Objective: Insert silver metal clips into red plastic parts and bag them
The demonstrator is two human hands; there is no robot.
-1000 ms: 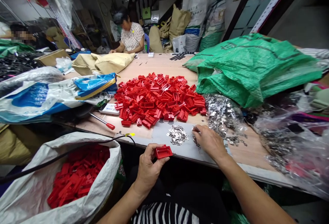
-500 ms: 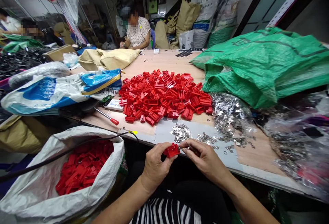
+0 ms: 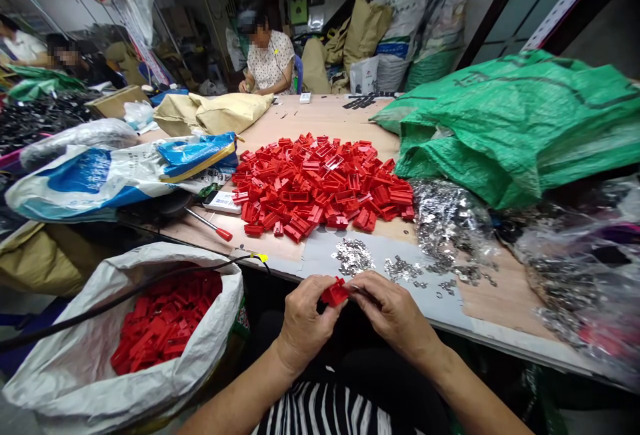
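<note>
Between thumb and fingers, my left hand [image 3: 307, 312] grips a red plastic housing [image 3: 335, 292] just off the table's front edge. My right hand [image 3: 395, 312] is closed in a pinch at the housing's right side; a small metallic bit shows at its fingertips, too small to name for sure. Beyond my hands lies a small pile of flat silvery metal pieces [image 3: 353, 256], with looser ones [image 3: 403, 268] to its right. Farther back spreads a large heap of red plastic housings [image 3: 320, 188].
A white sack [image 3: 55, 375] of red parts stands open at lower left, a black cable [image 3: 125, 294] across it. A red-handled tool [image 3: 220, 232] and a phone-like device [image 3: 223, 202] lie left of the heap. A green sack [image 3: 520, 122] covers the right. A person [image 3: 270, 58] sits opposite.
The red housing has turned slightly in my left hand. My right hand's fingers have closed in nearer to it. The heaps look unchanged.
</note>
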